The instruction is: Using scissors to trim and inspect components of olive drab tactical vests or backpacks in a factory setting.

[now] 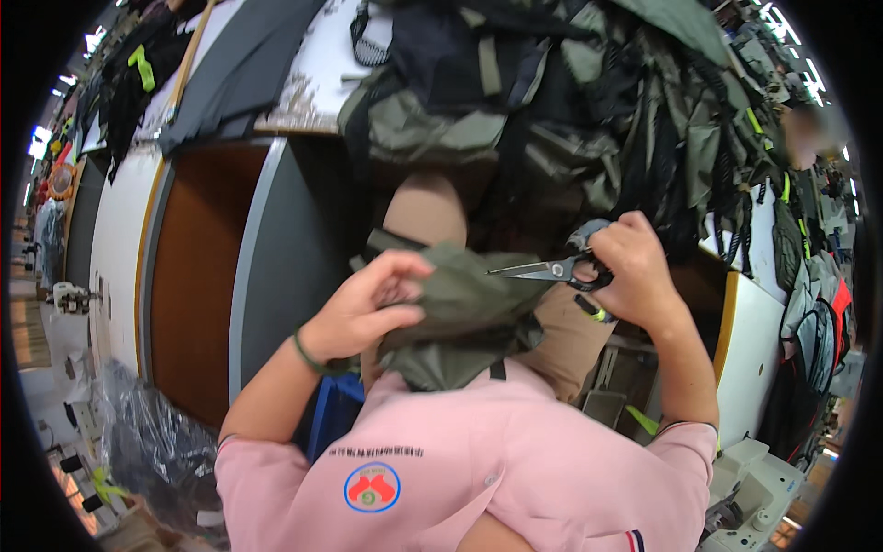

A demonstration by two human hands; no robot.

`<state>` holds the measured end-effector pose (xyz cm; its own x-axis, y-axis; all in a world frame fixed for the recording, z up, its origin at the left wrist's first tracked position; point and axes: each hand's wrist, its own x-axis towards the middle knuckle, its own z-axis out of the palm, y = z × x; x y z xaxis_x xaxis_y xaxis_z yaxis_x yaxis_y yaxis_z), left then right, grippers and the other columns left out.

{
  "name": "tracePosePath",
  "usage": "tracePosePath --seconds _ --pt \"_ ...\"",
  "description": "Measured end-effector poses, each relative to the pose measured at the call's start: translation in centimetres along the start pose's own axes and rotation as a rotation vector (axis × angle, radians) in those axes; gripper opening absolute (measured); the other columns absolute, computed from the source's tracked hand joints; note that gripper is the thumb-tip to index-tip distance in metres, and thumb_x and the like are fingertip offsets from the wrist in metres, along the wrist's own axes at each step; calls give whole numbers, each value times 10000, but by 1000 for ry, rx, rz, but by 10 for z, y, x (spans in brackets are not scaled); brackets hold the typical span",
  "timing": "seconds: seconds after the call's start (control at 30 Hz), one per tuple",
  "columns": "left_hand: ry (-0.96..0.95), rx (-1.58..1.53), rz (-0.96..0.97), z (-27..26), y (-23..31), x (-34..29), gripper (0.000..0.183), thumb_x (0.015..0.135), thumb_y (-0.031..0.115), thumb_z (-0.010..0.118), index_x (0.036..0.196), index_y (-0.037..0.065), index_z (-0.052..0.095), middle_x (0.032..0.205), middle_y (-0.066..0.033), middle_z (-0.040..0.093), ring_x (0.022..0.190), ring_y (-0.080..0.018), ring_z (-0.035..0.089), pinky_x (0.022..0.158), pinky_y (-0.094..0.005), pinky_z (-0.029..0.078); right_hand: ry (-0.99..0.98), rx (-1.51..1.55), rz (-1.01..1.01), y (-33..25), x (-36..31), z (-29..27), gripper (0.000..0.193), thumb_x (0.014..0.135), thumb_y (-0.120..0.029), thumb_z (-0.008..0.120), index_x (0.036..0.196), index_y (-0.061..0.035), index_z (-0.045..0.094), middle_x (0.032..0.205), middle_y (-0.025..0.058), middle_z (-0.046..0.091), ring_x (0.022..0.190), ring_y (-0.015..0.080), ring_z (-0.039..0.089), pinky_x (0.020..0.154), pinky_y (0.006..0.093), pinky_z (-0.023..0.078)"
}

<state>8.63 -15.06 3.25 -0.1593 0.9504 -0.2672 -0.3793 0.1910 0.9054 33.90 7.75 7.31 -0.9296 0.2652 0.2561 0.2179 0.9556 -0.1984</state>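
Observation:
My right hand [635, 267] is closed around the dark handles of a pair of scissors [538, 270]. The metal blades point left over an olive-green fabric piece [460, 299] that lies bunched across my lap. By the fingers of that hand there is a small grey-blue scrap [587, 234], too unclear to name. At the fabric's left side is my left hand [372, 308], somewhat blurred, with thumb and fingers apart and no visible hold on anything. A dark band circles the left wrist.
A large heap of olive and black bag pieces with straps [552, 120] covers the worktable ahead. Open brown and grey compartments [207, 276] stand at left, beside clear plastic wrapping [156, 451]. A white sewing machine [754, 492] is at lower right; a blue bin [336, 409] sits by my left elbow.

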Motion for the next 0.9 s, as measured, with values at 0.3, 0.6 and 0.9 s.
tracePosePath --seconds 0.3,0.6,0.9 --pt "-1141 1033 -231 -117 -119 -192 441 920 337 632 1235 30 647 1225 -102 653 1176 -213 549 1089 -402 332 8 274 234 18 6 12 441 620 -327 896 740 -36 587 702 71 611 716 284 516 674 376 457" --pt "-716 946 -666 -107 -124 -157 360 895 284 644 1150 33 682 1071 -90 696 1018 -214 627 935 -396 451 97 292 168 36 75 20 391 698 -284 847 735 -34 548 696 118 598 701 338 542 673 391 446" --pt "372 518 208 -142 31 83 175 975 198 548 854 72 553 682 5 553 546 -73 482 509 -231 417 280 1048 313 16 126 59 267 817 -192 795 858 -51 572 712 -39 537 645 56 468 580 245 414"
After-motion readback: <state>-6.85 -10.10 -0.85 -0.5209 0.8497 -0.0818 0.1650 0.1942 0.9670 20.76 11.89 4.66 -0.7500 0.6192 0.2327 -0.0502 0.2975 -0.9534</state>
